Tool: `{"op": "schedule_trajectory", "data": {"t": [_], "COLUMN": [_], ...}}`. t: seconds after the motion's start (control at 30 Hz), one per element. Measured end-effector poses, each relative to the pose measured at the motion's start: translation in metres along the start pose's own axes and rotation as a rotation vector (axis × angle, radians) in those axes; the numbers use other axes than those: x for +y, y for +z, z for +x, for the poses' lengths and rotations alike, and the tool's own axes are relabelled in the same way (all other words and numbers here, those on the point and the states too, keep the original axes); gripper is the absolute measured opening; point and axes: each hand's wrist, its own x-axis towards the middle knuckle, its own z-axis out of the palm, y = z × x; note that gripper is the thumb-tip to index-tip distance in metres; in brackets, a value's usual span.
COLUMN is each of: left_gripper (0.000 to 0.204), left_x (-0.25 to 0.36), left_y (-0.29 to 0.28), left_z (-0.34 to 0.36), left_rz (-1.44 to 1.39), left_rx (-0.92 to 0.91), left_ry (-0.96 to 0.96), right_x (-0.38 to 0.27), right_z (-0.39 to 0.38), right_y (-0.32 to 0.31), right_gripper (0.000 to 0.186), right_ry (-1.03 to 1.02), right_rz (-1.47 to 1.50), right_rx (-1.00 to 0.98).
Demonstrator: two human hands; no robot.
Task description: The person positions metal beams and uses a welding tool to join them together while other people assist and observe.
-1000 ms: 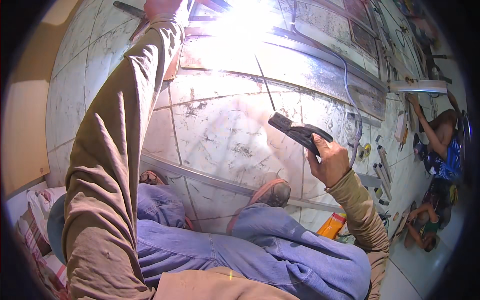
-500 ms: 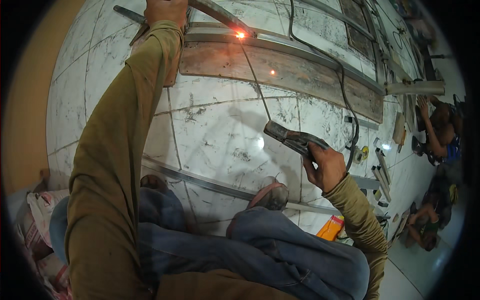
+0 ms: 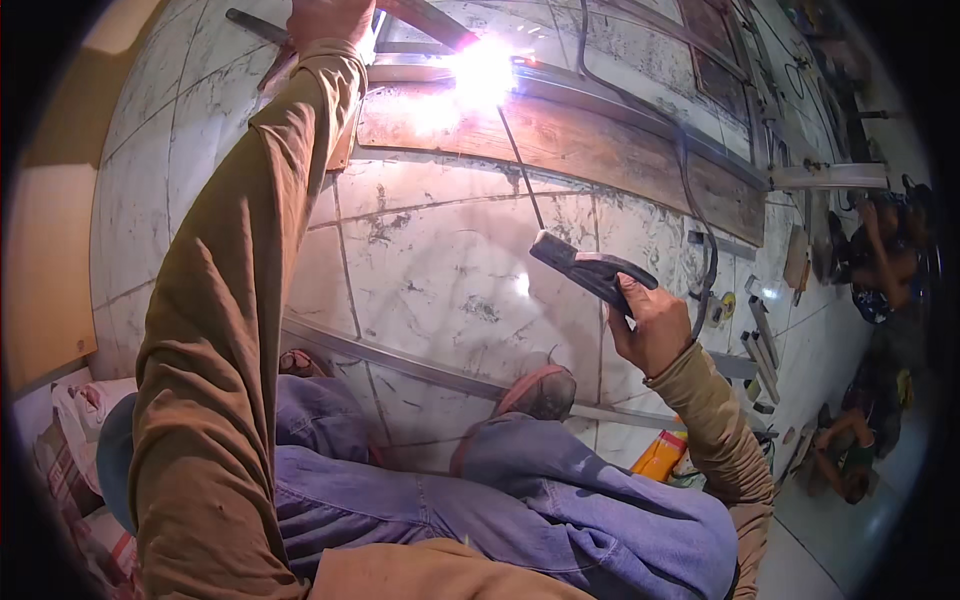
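Observation:
My right hand (image 3: 655, 325) is closed around the handle of a black welding electrode holder (image 3: 598, 272). A thin welding rod (image 3: 522, 170) runs from its jaw up to a glaring white arc (image 3: 485, 72). The arc burns where a slanted metal bar (image 3: 428, 20) meets a long metal rail (image 3: 600, 103), and its glare hides the joint. At the top edge, my left hand (image 3: 330, 22) is beside the upper end of the slanted bar. The picture's edge cuts off its fingers, so its grip does not show.
Under the rail lies a wooden board (image 3: 640, 175) on marble-patterned tiles. A black cable (image 3: 690, 215) loops at its right. Another metal bar (image 3: 400, 362) crosses near my feet. At right are a tape measure (image 3: 722, 308), short metal pieces (image 3: 762, 350) and other people (image 3: 890, 250).
The small orange glow at the rod's tip has flared into a large white arc with sparks, brightening everything around. Both hands stay nearly in place. A person at right has shifted.

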Motion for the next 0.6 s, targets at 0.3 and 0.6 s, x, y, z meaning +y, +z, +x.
{"op": "schedule_trajectory", "data": {"t": [0.3, 0.6], "left_gripper": [0.053, 0.031], "left_x": [0.025, 0.079], "left_y": [-0.015, -0.03], "left_z": [0.002, -0.022], "left_rz": [-0.044, -0.443], "left_rx": [-0.104, -0.085], "left_ry": [-0.045, -0.339], "right_x": [-0.003, -0.005], "right_z": [-0.007, -0.008], "right_y": [-0.001, -0.011], "right_gripper": [0.04, 0.041], "right_ry": [0.05, 0.089], "right_rz": [-0.079, 0.088], "right_rx": [-0.062, -0.078]}}
